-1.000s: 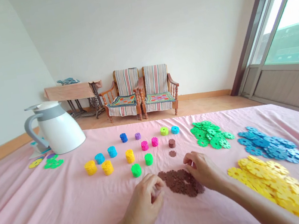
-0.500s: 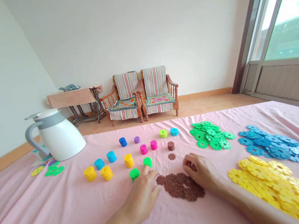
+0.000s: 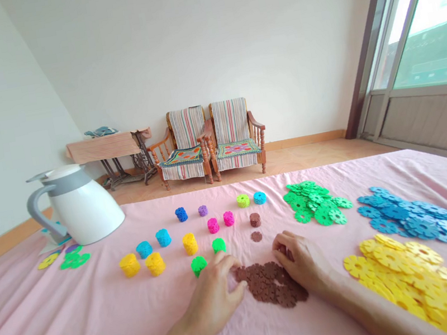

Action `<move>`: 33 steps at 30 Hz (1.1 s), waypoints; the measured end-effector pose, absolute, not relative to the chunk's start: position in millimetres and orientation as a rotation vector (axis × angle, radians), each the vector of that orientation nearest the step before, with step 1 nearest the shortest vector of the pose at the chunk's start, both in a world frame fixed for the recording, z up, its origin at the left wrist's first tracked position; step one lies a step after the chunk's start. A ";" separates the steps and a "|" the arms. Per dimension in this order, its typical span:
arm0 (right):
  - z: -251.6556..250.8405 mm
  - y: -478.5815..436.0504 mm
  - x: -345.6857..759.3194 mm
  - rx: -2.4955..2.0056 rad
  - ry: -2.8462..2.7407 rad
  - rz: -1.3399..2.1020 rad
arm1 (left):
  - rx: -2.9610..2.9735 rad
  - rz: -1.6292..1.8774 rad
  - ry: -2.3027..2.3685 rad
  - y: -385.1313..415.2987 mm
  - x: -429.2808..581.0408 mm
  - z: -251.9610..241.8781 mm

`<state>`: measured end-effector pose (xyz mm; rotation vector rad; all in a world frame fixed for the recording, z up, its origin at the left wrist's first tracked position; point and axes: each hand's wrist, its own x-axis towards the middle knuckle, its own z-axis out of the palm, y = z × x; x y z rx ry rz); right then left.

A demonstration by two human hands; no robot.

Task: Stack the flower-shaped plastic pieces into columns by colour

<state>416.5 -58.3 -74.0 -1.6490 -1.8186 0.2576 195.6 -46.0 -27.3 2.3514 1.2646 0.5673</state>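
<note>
Brown flower-shaped discs lie in a loose pile [image 3: 274, 287] on the pink cloth between my hands. My left hand [image 3: 219, 287] is at the pile's left edge, thumb and forefinger apart around an outer disc. At the upper right of the pile, my right hand [image 3: 299, 257] is closed with fingertips curled together; what they hold, if anything, is hidden. Beyond them are a short brown stack [image 3: 255, 219] and, just in front of it, a small low brown disc or stack [image 3: 256, 236]. Two green stacks, one [image 3: 199, 265] nearer and one [image 3: 219, 245] farther, stand beside my left hand.
Several yellow, blue, pink, purple and lime stacks stand left and ahead. Loose piles of green [image 3: 316, 202], blue [image 3: 413, 214] and yellow discs [image 3: 419, 278] lie on the right. A white jug [image 3: 85, 206] stands at the left, near a few loose discs [image 3: 74, 260].
My left hand has shifted slightly right and down, closer to the left edge of the brown pile. My right hand stays nearly in place, and the view has moved slightly.
</note>
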 end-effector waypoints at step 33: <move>-67.5 -59.4 414.2 -1.660 -1.821 0.291 | 2.699 0.364 1.232 79.7 280.4 -10.9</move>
